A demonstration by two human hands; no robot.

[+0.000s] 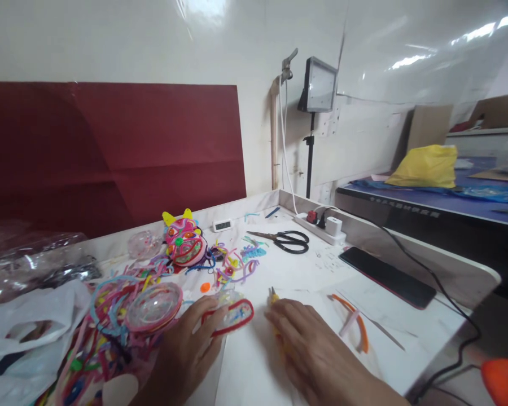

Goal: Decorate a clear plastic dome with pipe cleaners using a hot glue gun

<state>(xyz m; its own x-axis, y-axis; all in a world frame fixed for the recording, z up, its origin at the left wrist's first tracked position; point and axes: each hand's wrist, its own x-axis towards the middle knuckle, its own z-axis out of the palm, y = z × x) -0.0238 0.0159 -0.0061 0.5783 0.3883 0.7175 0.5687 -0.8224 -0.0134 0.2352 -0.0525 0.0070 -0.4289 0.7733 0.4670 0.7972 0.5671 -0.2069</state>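
My left hand (186, 352) rests on the white table, its thumb and fingers touching a clear piece wrapped in red and blue pipe cleaner (232, 313). My right hand (313, 347) lies flat, palm down, over a small yellow-handled tool (273, 296) whose tip pokes out past the fingers. A clear dome ringed in pink (154, 307) sits just left of my left hand on a heap of coloured pipe cleaners (105, 332). Further back stands a pink pipe-cleaner mask with yellow ears (184, 239).
Black scissors (285, 241), a power strip with a charger (325, 227) and a dark phone (387, 276) lie to the right. Orange and pink pipe cleaners (353, 324) sit near my right hand. Plastic bags (25, 304) crowd the left. A lamp on a stand (317, 87) is behind.
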